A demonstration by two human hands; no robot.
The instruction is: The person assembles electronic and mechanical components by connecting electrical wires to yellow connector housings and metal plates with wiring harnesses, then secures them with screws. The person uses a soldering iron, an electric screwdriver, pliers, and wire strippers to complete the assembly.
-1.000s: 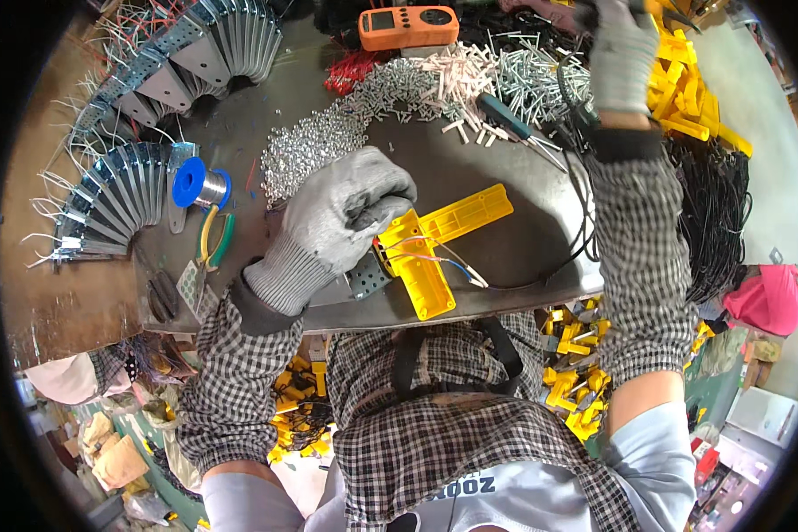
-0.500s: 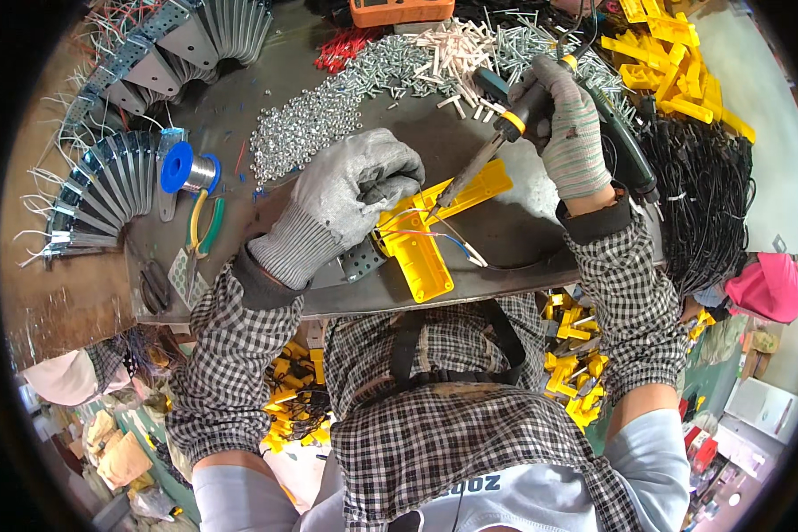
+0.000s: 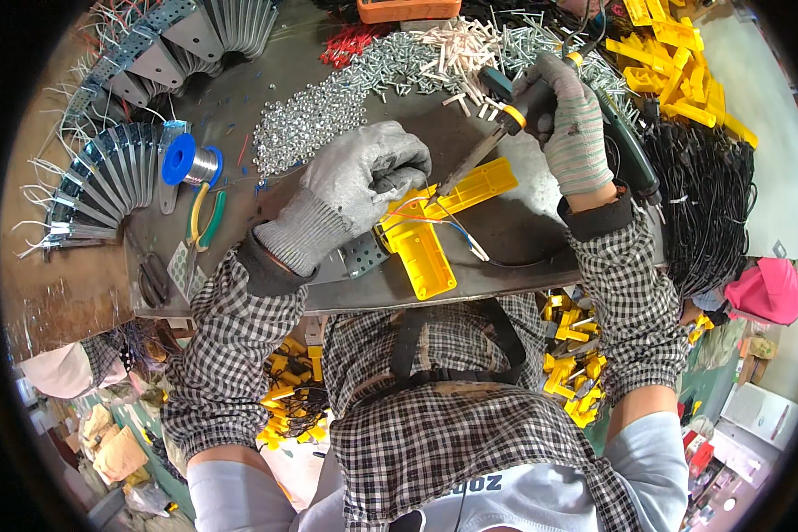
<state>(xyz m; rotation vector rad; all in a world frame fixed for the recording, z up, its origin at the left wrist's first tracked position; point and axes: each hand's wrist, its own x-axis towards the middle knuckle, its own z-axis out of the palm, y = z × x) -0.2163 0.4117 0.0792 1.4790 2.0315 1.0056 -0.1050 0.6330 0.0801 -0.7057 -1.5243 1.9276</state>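
Soldering iron [image 3: 492, 146] in right hand [image 3: 569, 124] slants tip-down-left toward yellow part [image 3: 434, 226].

Assembly workshop: metal workbench [image 3: 505, 239], screw pile [image 3: 310, 120] at 11 o'clock, solder spool [image 3: 186, 160] at 9, yellow plastic parts [image 3: 674, 35] at 1.

Big pile of silver screws [image 3: 306, 124] up top; blue solder spool [image 3: 186, 160] by green-handled pliers [image 3: 206, 217]; metal brackets [image 3: 106, 186] fanned out left; black cable bundles [image 3: 714, 195] right.
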